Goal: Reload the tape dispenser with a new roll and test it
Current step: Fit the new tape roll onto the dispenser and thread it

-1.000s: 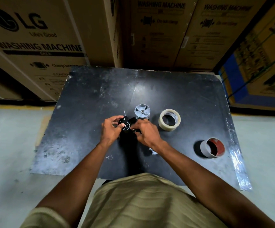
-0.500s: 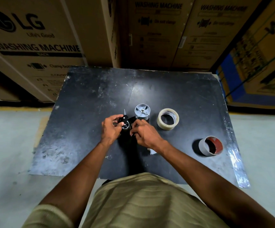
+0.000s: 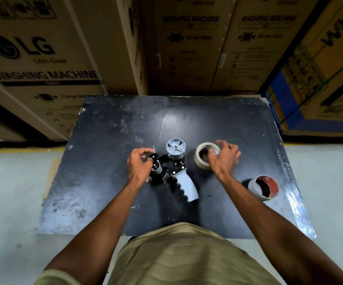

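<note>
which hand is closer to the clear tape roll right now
Right. The right hand is at the clear tape roll, fingers over its rim. The left hand is farther off, holding the front end of the tape dispenser, which lies between it and the roll.

We are wearing a khaki shirt (image 3: 187, 256) with a wavy, ribbed texture and short sleeves; a ribbed cuff (image 3: 57, 277) is showing at lower left, and both forearms are going bare down to our hands.
</note>
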Demonstrator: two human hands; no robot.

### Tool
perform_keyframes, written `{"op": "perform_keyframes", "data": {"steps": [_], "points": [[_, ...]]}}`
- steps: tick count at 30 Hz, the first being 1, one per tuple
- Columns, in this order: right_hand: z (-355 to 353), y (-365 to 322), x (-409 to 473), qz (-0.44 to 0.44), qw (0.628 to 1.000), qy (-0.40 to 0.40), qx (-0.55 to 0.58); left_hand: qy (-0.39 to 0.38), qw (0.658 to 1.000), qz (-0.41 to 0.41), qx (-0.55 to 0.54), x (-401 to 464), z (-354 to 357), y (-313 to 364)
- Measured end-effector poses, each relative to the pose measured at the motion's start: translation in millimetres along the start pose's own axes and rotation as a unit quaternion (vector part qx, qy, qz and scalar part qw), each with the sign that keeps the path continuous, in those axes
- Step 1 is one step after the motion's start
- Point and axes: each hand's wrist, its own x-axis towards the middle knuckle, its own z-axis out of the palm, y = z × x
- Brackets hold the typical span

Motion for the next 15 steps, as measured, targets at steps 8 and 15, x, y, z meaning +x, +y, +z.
{"op": "perform_keyframes", "data": {"steps": [8, 15], "points": [[24.3, 72.4, 45.4, 0.087, 0.986, -0.127, 0.060, 0.001, 0.997, 0.079, 0.009, 8.2, 18.2, 28.7], [-17.6, 19.6, 27.0, -0.046, 0.989, -0.129, 0.062, -0.124, 0.981, 0.145, -0.034, 13.9, 27.3, 52.1]]}}
